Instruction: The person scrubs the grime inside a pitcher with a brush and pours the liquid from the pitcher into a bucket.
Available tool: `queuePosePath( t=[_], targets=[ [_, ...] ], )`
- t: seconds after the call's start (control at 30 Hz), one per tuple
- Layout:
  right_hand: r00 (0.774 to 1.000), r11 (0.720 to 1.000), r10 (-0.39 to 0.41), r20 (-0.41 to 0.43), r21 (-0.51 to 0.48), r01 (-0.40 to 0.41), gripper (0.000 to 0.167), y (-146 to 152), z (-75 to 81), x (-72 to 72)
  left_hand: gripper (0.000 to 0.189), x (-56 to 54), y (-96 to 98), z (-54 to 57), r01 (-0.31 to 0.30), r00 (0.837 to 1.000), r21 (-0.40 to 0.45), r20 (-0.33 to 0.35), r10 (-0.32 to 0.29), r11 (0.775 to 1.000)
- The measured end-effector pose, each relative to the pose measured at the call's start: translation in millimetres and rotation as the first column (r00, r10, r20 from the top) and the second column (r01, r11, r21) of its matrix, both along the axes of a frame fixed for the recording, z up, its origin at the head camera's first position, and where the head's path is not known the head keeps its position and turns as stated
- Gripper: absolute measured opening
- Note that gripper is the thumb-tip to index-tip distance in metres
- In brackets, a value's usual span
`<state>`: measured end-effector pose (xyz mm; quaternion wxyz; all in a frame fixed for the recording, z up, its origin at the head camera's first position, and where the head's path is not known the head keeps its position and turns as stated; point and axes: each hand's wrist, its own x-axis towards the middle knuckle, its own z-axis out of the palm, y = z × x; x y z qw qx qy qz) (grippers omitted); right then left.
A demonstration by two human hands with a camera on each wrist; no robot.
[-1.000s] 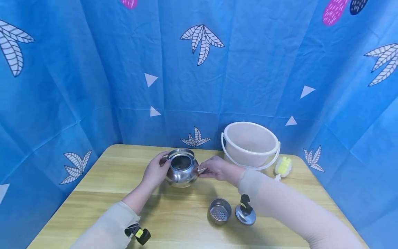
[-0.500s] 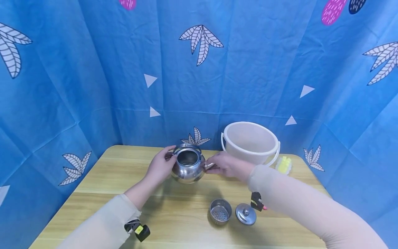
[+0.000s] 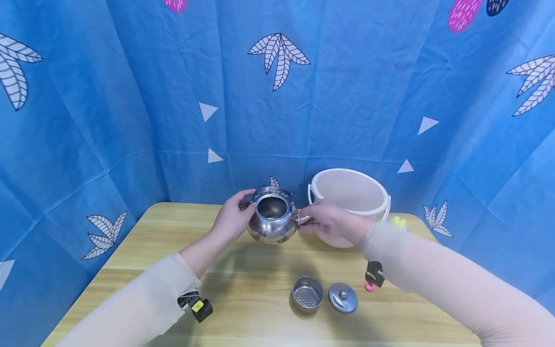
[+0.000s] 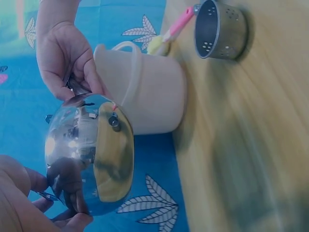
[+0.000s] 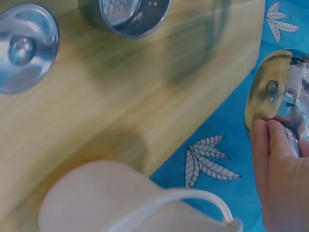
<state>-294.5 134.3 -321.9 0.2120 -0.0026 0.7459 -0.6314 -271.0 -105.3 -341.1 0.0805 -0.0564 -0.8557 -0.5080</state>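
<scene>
A shiny steel teapot, lidless with its round mouth facing me, is held up above the table between both hands. My left hand grips its left side, thumb near the rim and fingers behind by the handle. On the other side my right hand pinches the spout. In the left wrist view the rounded steel body hangs between the two hands. Below on the table stand a perforated strainer cup and, beside it, a round steel lid with a knob.
A white bucket with a white handle stands at the back right, just behind my right hand. A yellow sponge brush lies right of it, partly covered by my right sleeve; its pink handle end shows near the lid.
Both hands have lifted the teapot and carried it right, toward the bucket. My right forearm has shifted right, uncovering the lid. Strainer cup, lid and bucket stay put.
</scene>
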Motion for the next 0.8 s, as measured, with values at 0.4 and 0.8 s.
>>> queuePosePath(
  t=[0.4,0.8],
  targets=[
    [0.999,0.999,0.029,-0.026,-0.029,-0.030,0.028,27,31.9,-3.2,0.044,-9.7,22.3,35.4,0.051,0.998,-0.008,-0.020,-0.051,0.999],
    [0.998,0.999,0.036,-0.058,-0.030,-0.038,0.036,55,58.4,-3.5,0.043,-23.2,45.8,54.9,0.110,0.994,0.064,-0.029,-0.108,0.992]
  ],
)
